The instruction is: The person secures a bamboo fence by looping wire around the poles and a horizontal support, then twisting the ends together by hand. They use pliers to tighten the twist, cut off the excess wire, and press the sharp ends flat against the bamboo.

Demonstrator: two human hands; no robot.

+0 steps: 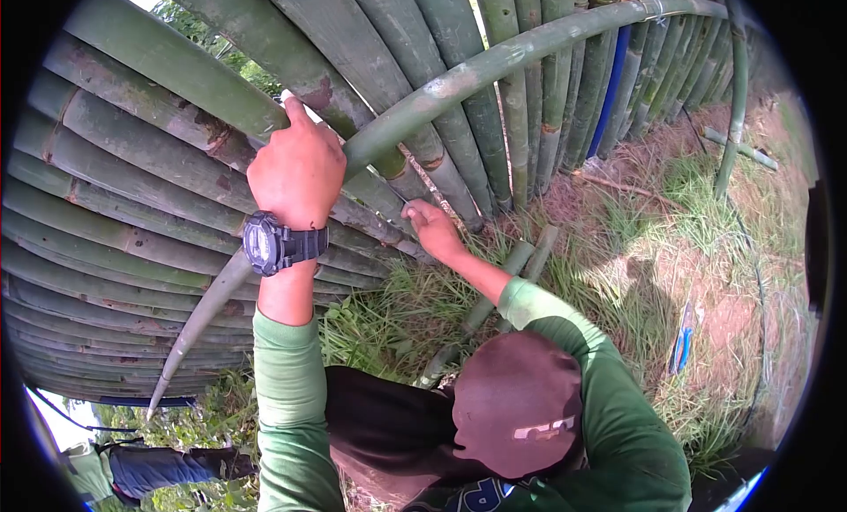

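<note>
Overlying a curved bamboo pole (pixel 529 50): left hand (pixel 300 172), with wristwatch (pixel 262 244)

Left hand, one: back toward the camera, bunched over the curved bamboo pole, one digit stretched upward. Underside hidden; cannot tell whether the fingers close round the pole. Green sleeve (pixel 289 406) below the wristwatch.

Right hand: outside the view; state cannot be told.

Curved bamboo pole, one: green, slanting from upper right to lower left across a wall of upright bamboo poles (pixel 132 176), passing behind hand and wrist.

Co-worker in dark cap (pixel 507 388), one: crouched low, green-sleeved. The co-worker's hand (pixel 430 228), fingers bent, is near the foot of the wall; anything pinched is too small to tell.

Sundries: blue pipe (pixel 613 79), among the upright poles; cut bamboo lengths (pixel 494 291), on grass; blue-handled tool (pixel 681 346), on the ground at right; second co-worker (pixel 168 470), lower left, blue trousers.
</note>
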